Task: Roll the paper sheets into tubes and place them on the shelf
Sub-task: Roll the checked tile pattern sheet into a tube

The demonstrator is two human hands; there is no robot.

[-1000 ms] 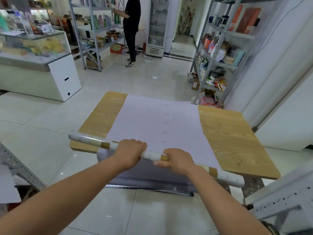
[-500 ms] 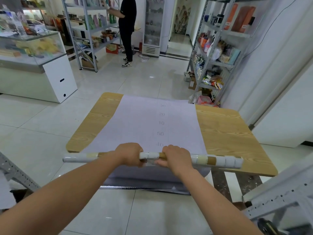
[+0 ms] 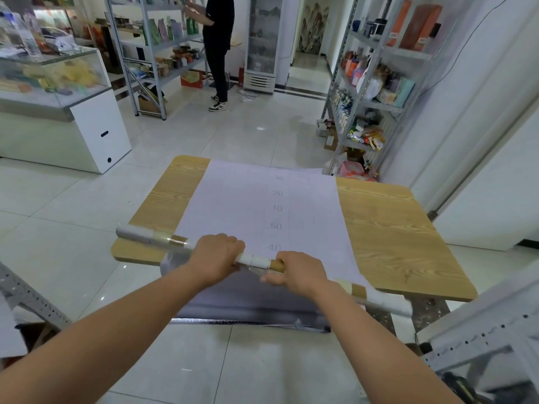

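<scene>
Head view: the paper sheet point(image 3: 248, 205) lies flat along the middle of the wooden table point(image 3: 393, 234), its near end drooping over the 6 o'clock edge. The left hand point(image 3: 217, 256) and right hand point(image 3: 297, 274) both curl their fingers round a long taped rod point(image 3: 253, 260) slanting from 10 to 4 o'clock across it. The sheet looks light, limp and easily creased, so it is best handled through the stiff rod, hands spread wider.

Hands x2: left hand point(image 3: 217, 258), right hand point(image 3: 297, 274). Paper sheet point(image 3: 262, 205) x1. Taped rod point(image 3: 253, 260) x1. Wood table point(image 3: 393, 234) x1. Bkgd: person point(image 3: 218, 39) x1, 12 o'clock. Racks x2: 11 o'clock rack point(image 3: 151, 53), 2 o'clock rack point(image 3: 379, 83). Glass counter point(image 3: 52, 83) x1, 10 o'clock. Fridge point(image 3: 262, 39) x1, 12 o'clock.
</scene>
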